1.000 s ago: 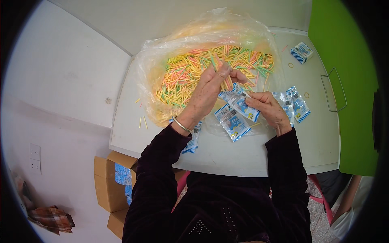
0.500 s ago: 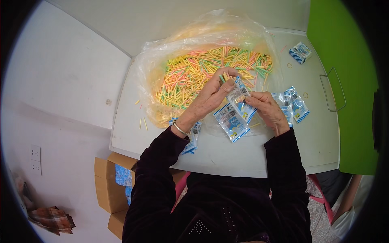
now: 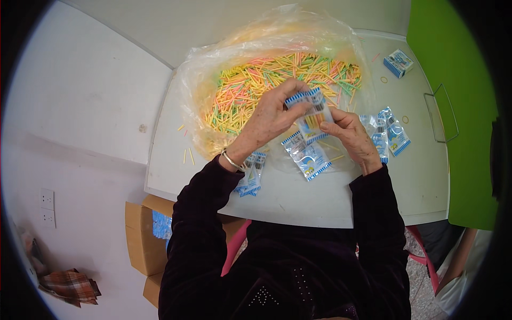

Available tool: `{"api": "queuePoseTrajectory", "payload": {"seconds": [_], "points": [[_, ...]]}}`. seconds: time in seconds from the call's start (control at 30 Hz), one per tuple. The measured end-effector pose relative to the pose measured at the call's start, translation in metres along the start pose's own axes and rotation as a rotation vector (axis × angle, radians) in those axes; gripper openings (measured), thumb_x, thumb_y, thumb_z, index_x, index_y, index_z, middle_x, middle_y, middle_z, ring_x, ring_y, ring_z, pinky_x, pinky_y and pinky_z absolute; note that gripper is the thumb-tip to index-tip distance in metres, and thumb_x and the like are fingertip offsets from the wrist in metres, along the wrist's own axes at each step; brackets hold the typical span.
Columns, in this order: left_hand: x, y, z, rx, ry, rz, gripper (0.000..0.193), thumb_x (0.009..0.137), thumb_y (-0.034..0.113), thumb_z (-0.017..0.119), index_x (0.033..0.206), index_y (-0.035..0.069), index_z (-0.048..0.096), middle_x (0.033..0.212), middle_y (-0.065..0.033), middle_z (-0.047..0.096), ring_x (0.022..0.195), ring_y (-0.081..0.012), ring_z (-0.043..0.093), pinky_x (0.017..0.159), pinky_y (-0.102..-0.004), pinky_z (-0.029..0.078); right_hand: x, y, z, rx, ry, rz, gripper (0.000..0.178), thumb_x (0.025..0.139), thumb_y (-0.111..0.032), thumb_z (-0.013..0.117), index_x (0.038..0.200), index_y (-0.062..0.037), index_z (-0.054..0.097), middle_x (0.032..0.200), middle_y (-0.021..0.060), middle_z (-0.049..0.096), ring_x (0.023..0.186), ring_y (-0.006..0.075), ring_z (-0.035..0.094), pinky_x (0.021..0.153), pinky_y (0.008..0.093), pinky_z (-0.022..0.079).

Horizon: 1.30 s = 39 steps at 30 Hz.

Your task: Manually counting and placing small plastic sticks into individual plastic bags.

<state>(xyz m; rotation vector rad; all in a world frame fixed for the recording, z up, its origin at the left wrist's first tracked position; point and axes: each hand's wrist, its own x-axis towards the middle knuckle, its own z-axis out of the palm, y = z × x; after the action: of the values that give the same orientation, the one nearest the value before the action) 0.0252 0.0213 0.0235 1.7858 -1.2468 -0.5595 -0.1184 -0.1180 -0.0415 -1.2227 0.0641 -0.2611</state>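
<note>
My left hand (image 3: 274, 114) pinches the upper left of a small clear packet (image 3: 312, 118) with blue striped ends. My right hand (image 3: 349, 134) grips its lower right side, thumb on the front. Coloured candy-like sticks show through the packet's window. Beneath it another blue-and-clear packet (image 3: 306, 154) lies flat on the table. Behind my hands a large clear plastic bag (image 3: 194, 80) spreads wide, full of thin yellow, pink and green sticks (image 3: 250, 90). More packets (image 3: 250, 173) rest by my left wrist, and others (image 3: 393, 132) lie right of my right hand.
On the white table (image 3: 298, 205), a stack of blue-and-white packets (image 3: 398, 63) stands at the far right near rubber bands (image 3: 405, 119). A wire handle (image 3: 441, 113) sits by the green panel (image 3: 458, 64). A cardboard box (image 3: 146, 240) with blue packets stands below left.
The sticks that stuck out of the packet's mouth now lie inside it. The packet has turned more upright, and my left hand has shifted to its upper edge.
</note>
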Motion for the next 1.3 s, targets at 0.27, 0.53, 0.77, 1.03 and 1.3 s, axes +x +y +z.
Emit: {"api": "queuePoseTrajectory", "payload": {"seconds": [0.27, 0.53, 0.77, 1.03, 1.3], "points": [[0.015, -0.007, -0.011, -0.249, -0.119, -0.039, 0.021, 0.085, 0.008, 0.063, 0.105, 0.003, 0.057, 0.099, -0.0047, 0.063, 0.091, -0.0138, 0.059, 0.080, -0.0273, 0.047, -0.001, 0.000, -0.015, -0.082, 0.086, 0.086, 0.025, 0.086, -0.021, 0.065, 0.100, 0.0001, 0.067, 0.088, 0.0028, 0.067, 0.081, 0.0071, 0.059, 0.078, 0.0238, 0.045], [0.002, -0.064, -0.003, 1.010, -0.108, 0.524, 0.017, 0.070, 0.011, 0.062, 0.087, 0.006, 0.064, 0.087, -0.0104, 0.053, 0.094, -0.0262, 0.049, 0.082, -0.0364, 0.040, 0.001, 0.001, -0.020, 0.024, 0.140, 0.052, 0.028, 0.089, -0.024, 0.063, 0.102, 0.0002, 0.066, 0.092, 0.0027, 0.067, 0.080, 0.0062, 0.059, 0.075, 0.0220, 0.045], [0.005, -0.067, 0.003, 1.154, -0.147, 0.548, 0.014, 0.070, 0.011, 0.063, 0.082, 0.004, 0.060, 0.084, -0.0078, 0.051, 0.086, -0.0230, 0.049, 0.076, -0.0352, 0.040, 0.001, 0.006, -0.022, 0.005, 0.163, 0.055, 0.026, 0.088, -0.022, 0.063, 0.102, 0.0000, 0.066, 0.092, 0.0030, 0.067, 0.081, 0.0063, 0.059, 0.075, 0.0220, 0.045], [0.010, -0.067, -0.013, 0.830, 0.106, 0.382, 0.019, 0.074, 0.004, 0.058, 0.093, 0.003, 0.056, 0.075, -0.0097, 0.056, 0.070, -0.0248, 0.056, 0.062, -0.0357, 0.044, 0.002, 0.012, -0.018, -0.059, 0.083, 0.135, 0.029, 0.088, -0.026, 0.063, 0.100, 0.0002, 0.067, 0.088, 0.0000, 0.066, 0.079, 0.0040, 0.057, 0.073, 0.0204, 0.042], [0.020, 0.014, -0.015, -0.220, 0.233, 0.162, 0.053, 0.086, -0.001, 0.059, 0.131, 0.005, 0.031, 0.086, -0.0062, 0.063, 0.078, -0.0101, 0.061, 0.067, -0.0238, 0.050, 0.000, 0.007, -0.009, -0.049, 0.017, 0.202, 0.031, 0.089, -0.026, 0.062, 0.101, 0.0017, 0.066, 0.089, 0.0011, 0.066, 0.082, 0.0047, 0.057, 0.075, 0.0199, 0.044]]}}
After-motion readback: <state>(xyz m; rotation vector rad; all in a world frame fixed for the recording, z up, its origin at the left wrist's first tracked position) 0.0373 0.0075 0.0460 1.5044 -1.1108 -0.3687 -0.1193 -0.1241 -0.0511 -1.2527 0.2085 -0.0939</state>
